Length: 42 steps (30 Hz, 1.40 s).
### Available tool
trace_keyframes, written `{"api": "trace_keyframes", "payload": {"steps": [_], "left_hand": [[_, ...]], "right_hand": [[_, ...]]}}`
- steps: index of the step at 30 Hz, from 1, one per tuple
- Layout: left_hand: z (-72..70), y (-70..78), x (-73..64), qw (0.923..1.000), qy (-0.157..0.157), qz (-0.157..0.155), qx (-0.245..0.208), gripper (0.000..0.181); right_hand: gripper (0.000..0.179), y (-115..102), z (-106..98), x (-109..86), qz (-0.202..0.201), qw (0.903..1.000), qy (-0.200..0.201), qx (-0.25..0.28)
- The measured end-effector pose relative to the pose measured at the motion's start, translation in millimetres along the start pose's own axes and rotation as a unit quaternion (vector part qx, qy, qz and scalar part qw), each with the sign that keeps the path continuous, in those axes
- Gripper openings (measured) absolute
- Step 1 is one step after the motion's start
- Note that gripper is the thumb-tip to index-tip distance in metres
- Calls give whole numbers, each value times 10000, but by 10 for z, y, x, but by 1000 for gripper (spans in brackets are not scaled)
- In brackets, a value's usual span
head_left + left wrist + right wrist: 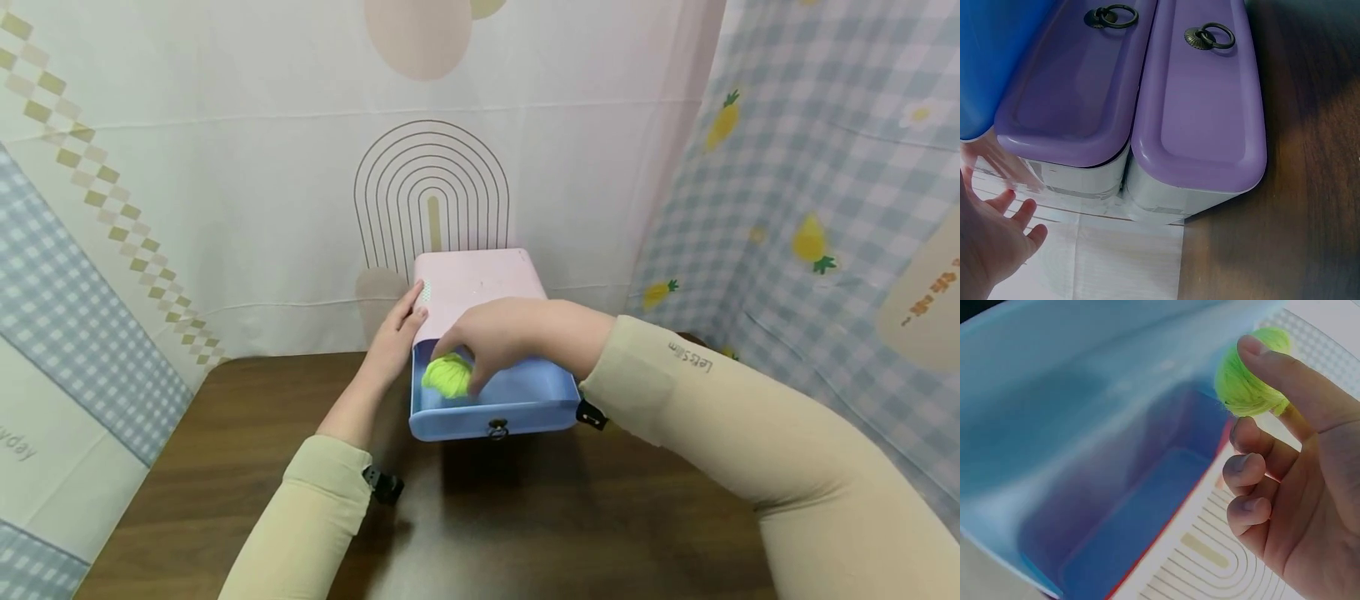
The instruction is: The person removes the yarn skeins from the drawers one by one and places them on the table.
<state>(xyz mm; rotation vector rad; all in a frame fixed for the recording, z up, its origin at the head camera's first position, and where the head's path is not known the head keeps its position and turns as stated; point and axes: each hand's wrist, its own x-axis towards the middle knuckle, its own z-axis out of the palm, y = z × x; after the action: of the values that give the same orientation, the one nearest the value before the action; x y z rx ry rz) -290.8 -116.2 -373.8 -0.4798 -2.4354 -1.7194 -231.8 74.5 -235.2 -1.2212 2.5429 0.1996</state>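
A small drawer cabinet with a pink top (480, 279) stands at the back of the table. Its blue drawer (525, 385) is pulled out. My right hand (498, 337) pinches a lime-green ball of yarn (447, 375) between thumb and fingers, over the left part of the drawer. In the right wrist view the thumb lies across the yarn (1247, 381), while the other fingers curl loosely below it. My left hand (393, 342) lies along the cabinet's left side with fingers extended. The left wrist view shows that hand (997, 237) beside the cabinet.
Two purple drawers (1200, 100) with ring pulls sit closed beside the blue one in the left wrist view. A ring pull (497, 428) hangs on the blue drawer's front. Behind the brown wooden table (247, 467) hangs a patterned cloth (247, 167).
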Motion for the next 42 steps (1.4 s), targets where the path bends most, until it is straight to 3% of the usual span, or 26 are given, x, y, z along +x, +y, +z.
{"api": "trace_keyframes", "payload": {"steps": [12, 17, 20, 25, 29, 34, 37, 42], "left_hand": [[30, -13, 1, 9998, 135, 73, 137, 50], [9, 180, -80, 10000, -33, 25, -78, 52], [1, 322, -146, 9999, -99, 13, -82, 53], [-5, 358, -160, 9999, -100, 1, -17, 53], [-13, 356, -153, 10000, -74, 24, -36, 53], [-18, 356, -156, 10000, -77, -10, -20, 53], [-20, 361, -159, 10000, -80, -18, -11, 53], [-17, 359, -160, 10000, -87, -22, -15, 53]], "right_hand": [[54, 312, -99, -329, 252, 9954, 478, 793], [50, 522, -73, -515, 209, 9905, 720, 1152], [52, 643, -40, -650, 435, 9861, 796, 1390], [55, 878, 61, -906, 939, 9757, 922, 1754], [63, 1099, 210, -1082, 1299, 9639, 997, 2100], [69, 1346, 487, -1214, 1440, 9557, 1064, 2336], [69, 1507, 717, -1261, 1553, 9508, 1069, 2458], [69, 1806, 1154, -1296, 1814, 9331, 960, 2955]]}}
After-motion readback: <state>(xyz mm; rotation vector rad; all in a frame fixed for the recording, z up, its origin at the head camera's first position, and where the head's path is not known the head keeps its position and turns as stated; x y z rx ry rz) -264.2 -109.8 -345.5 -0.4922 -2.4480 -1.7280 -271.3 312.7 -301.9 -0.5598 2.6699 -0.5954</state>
